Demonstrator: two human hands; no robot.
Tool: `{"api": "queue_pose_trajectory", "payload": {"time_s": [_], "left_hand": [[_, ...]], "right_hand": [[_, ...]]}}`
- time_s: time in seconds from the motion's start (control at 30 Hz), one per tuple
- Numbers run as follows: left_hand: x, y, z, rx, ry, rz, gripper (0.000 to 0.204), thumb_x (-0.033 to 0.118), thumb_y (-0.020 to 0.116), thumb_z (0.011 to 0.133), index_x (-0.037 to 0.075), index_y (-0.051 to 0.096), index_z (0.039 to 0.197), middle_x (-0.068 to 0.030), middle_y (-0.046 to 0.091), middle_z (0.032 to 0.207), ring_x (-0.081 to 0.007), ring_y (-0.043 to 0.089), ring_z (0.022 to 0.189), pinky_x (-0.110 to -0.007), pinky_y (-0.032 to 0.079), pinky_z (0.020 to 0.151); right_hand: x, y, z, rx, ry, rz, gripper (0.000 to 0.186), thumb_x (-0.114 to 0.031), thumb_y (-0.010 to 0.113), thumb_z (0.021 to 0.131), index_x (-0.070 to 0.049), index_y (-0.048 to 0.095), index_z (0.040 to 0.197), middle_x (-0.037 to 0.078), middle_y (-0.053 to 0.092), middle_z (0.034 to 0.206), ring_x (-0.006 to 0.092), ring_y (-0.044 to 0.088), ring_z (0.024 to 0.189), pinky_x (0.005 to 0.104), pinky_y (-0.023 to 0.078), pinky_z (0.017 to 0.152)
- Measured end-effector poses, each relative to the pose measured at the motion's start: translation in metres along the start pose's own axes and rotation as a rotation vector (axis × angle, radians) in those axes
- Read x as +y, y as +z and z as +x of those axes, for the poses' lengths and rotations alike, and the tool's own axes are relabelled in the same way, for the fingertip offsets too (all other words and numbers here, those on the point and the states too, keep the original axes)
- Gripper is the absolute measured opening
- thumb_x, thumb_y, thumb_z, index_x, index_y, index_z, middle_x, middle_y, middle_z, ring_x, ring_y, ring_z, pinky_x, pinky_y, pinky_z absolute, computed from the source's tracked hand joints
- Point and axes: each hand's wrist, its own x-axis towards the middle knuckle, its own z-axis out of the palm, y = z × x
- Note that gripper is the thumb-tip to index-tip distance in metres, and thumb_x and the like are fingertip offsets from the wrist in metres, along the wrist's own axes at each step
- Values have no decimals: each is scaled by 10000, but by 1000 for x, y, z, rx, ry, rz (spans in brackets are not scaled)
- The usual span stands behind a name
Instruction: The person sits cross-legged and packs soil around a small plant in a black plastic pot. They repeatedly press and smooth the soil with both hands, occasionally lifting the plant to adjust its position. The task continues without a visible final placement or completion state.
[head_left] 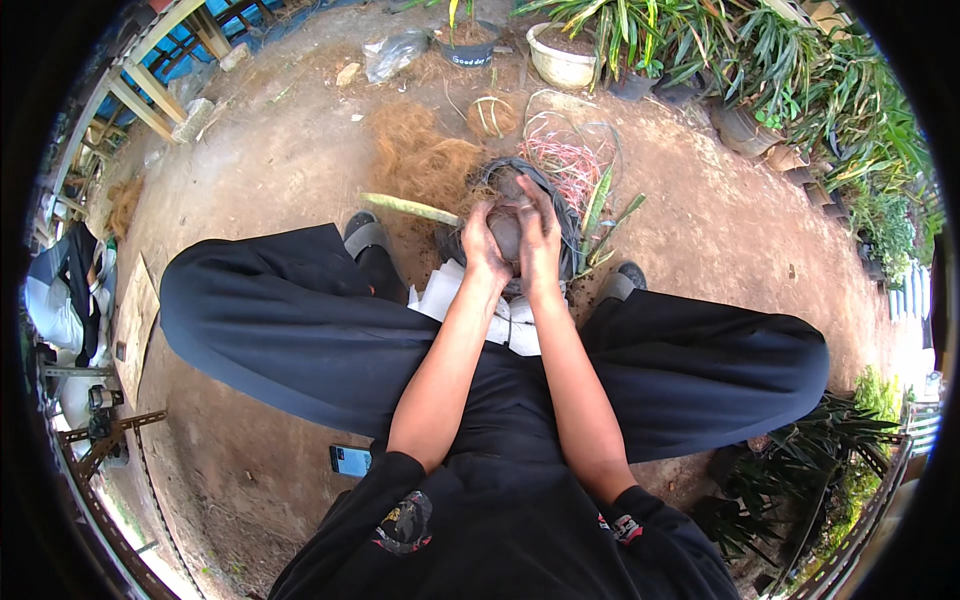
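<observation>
Both my soil-stained hands are cupped round a dark, rounded lump of soil (507, 233), my left hand (484, 247) on one side and my right hand (539, 240) on the other. The lump is over a crumpled black plastic bag (565, 222); what is under my fingers is partly hidden. A pale green cut leaf (408, 206) points out to the left, and upright green leaves (598, 215) lie to the right. White folded material (434, 298) is tucked below, between my legs. Brown fibre (415, 145) and tangled pink string (566, 150) lie just beyond the bag.
I sit on a dirt floor. A white pot (558, 67), a dark pot (468, 52) and clear plastic (392, 62) are beyond. Dense potted plants (820, 120) line the right, a wooden frame (143, 105) the upper left. A phone (349, 459) lies by my left thigh.
</observation>
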Motion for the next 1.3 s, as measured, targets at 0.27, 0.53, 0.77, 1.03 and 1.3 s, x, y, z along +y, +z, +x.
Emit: {"api": "queue_pose_trajectory", "payload": {"time_s": [0.27, 0.53, 0.77, 1.03, 1.3], "left_hand": [[-2, -3, 13, -181, 894, 919, 346, 237, 487, 901, 21, 575, 1157, -147, 530, 1180, -261, 472, 1141, -393, 395, 951], [-4, -19, 14, -183, 930, 785, 399, 235, 420, 894, 24, 523, 1216, -168, 475, 1234, -301, 416, 1198, -393, 384, 959], [-7, -4, 4, -18, -8, 142, 314, 343, 484, 912, 84, 591, 1054, -68, 616, 1023, -199, 588, 976, -344, 472, 859], [-2, -6, 3, 26, 13, 196, 279, 272, 454, 941, 45, 599, 1012, -75, 633, 1013, -204, 632, 877, -344, 505, 824], [-10, -5, 12, -194, 829, 807, 283, 231, 551, 897, 32, 597, 1094, -147, 526, 1212, -249, 459, 1169, -387, 311, 1029]], "right_hand": [[4, -18, 8, -125, 446, 578, 493, -445, 496, 933, -17, 588, 1158, 132, 611, 1127, 214, 588, 1036, 329, 457, 922], [18, -17, 2, -138, 341, 389, 247, -227, 586, 872, 12, 649, 882, 77, 650, 888, 163, 612, 780, 280, 492, 713], [4, -19, 7, -133, -400, -417, 325, -217, 458, 945, 21, 678, 966, 139, 673, 1040, 269, 561, 1108, 363, 388, 986], [-4, -4, 6, 8, -209, -220, 338, -260, 504, 923, -31, 638, 1131, 152, 585, 1228, 257, 494, 1196, 372, 356, 1022], [1, -19, 13, -114, 470, 571, 655, -556, 421, 926, 5, 544, 1242, 140, 590, 1207, 213, 563, 1102, 321, 436, 952]]}}
